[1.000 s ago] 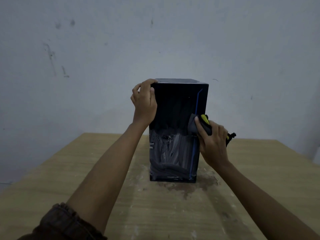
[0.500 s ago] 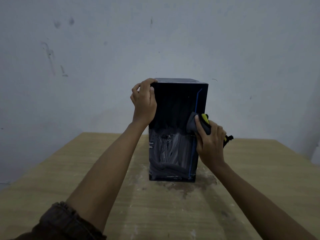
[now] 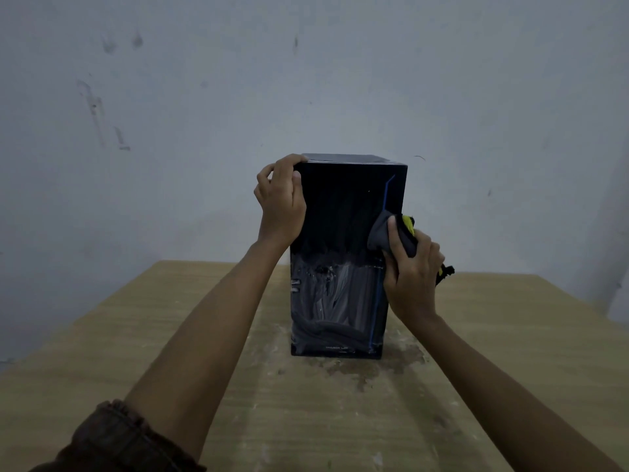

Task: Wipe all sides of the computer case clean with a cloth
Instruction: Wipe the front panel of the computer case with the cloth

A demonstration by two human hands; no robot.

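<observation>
computer case [image 3: 343,260] upright, frame centre, on wooden table [image 3: 170,335] | left hand [image 3: 280,202] curled over top-left corner, likely bracing it | right hand [image 3: 413,270] grips grey-yellow cloth [image 3: 383,233] against front's right edge, wiping | lower front looks smeared

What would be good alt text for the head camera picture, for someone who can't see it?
A person's right hand presses a grey and yellow cloth against the right front edge of an upright black computer case, while the left hand grips its top left corner. The case stands on a stained wooden table.
</observation>
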